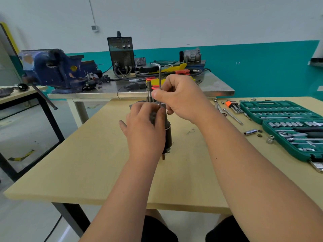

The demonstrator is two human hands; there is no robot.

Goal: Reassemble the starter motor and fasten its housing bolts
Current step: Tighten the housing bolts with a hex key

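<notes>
Step in hand: running in a housing bolt.

The dark cylindrical metal starter motor (pixel 168 135) stands on end near the middle of the pale wooden surface (pixel 87 163), with its steel output shaft (pixel 149 91) pointing up. The left hand (pixel 145 130) is wrapped around the motor's upper body and steadies it. The right hand (pixel 181 96) pinches the long leg of a silver L-shaped hex key (pixel 160 79) between thumb and fingertips. The key is upright with its short leg at the top, and its tip runs down beside the shaft toward the housing. The bolt head is hidden behind the left hand, so I cannot tell whether the tip is seated.

Judgement: twirling the long leg suits the run-in only.
- Hold the key in line with the bolt.
- Feel the tip drop fully into the socket before turning.
- Let the threads pick up freely. Binding suggests cross-threading, so back off.
- The left hand should resist the twist so the motor neither walks nor tips.
- For final tightening, put the short leg in the bolt for leverage.

To the right lie an open green socket-set case (pixel 279 110), a hex key set in an orange holder (pixel 230 105) and a loose chrome socket (pixel 250 132).
</notes>
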